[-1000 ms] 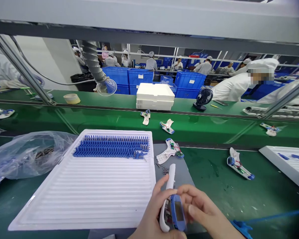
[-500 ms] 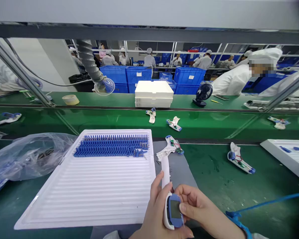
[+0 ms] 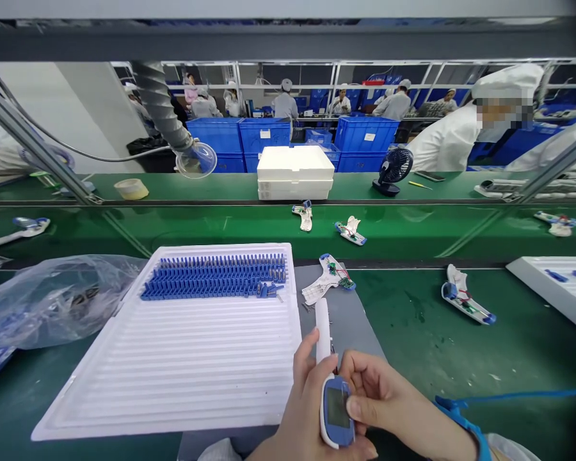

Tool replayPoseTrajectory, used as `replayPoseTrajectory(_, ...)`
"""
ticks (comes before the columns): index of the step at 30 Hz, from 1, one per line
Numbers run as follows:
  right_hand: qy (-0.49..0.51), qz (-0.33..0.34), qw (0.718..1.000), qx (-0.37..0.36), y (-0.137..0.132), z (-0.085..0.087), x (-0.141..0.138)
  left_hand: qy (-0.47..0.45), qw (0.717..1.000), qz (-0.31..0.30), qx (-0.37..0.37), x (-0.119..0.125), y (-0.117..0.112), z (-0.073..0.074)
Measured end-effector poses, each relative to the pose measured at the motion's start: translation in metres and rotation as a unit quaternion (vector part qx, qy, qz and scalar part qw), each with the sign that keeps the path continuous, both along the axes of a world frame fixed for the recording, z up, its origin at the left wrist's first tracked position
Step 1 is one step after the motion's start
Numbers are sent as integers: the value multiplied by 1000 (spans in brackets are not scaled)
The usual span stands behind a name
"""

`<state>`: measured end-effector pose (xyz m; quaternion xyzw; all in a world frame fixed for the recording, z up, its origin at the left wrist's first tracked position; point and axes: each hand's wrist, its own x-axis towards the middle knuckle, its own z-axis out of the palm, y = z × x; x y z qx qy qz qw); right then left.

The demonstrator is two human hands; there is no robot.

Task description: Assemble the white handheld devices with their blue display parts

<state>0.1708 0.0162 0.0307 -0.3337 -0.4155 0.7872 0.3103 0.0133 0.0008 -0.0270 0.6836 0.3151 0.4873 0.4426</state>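
Pretty busy factory floor: a green counter [image 3: 436, 346] up front, a green conveyor belt [image 3: 221, 227] running across mid-frame, and a grey metal frame beam [image 3: 288, 41] along the top. Behind that, stacked blue crates [image 3: 365, 134], a small black fan [image 3: 392, 169], a grey flexible duct [image 3: 160, 105] upper left, and white-coated workers [image 3: 448, 144] at the back.

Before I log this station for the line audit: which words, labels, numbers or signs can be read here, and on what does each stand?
None can be read.
Display of the blue and white device held by the left hand and right hand: shows no characters.
White labels on the blue crates: too small to read.
Blue parts on the white tray: no markings visible.
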Motion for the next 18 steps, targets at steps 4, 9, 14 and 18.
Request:
replayPoseTrajectory(4, 5, 8, 1000, 6, 1, 0, 0, 3, 1000, -7, 5, 1, 1, 4)
replayPoseTrajectory(9, 5, 1, 1000, 12, 2, -2, 3, 14, 1000, 12, -6, 0, 3, 8)
replayPoseTrajectory(14, -9, 42, 999, -12, 4, 0, 8, 40, 998, -46, -17, 1, 2, 3)
replayPoseTrajectory(18, 6, 29, 999, -39, 5, -1, 4, 78, 996, 12, 31, 1, 0, 3)
